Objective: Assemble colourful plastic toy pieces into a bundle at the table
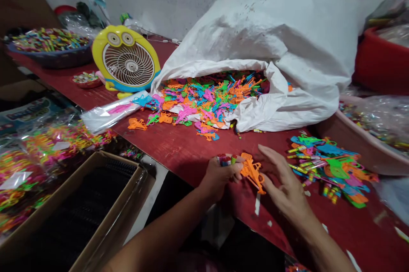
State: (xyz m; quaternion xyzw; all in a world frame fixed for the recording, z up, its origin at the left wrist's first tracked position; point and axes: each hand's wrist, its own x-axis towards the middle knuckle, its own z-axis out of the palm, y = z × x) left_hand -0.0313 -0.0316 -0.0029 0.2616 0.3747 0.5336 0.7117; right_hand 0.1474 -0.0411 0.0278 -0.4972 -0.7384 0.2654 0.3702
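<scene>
My left hand (220, 178) is closed around several small coloured tubes (227, 160) with red and green ends. An orange plastic toy piece (252, 172) with a latticed end sticks out by its fingertips. On the other side of this piece is my right hand (286, 184), its thumb and fingers apart. The thumb is close to the orange piece, and I cannot tell whether it touches. To the right lies a pile of bright plastic toy pieces and striped tubes (332, 167). Beyond the hands, more toy pieces (204, 97) spill from a big white sack (287, 21).
A yellow fan (129, 57) stands on the red table (172, 153), with a basin of tubes (47, 57) behind it. An open cardboard box (105, 221) and filled plastic bags (57, 146) are at the left. A pink tub (338, 136) and a red tub (380, 67) stand at the right.
</scene>
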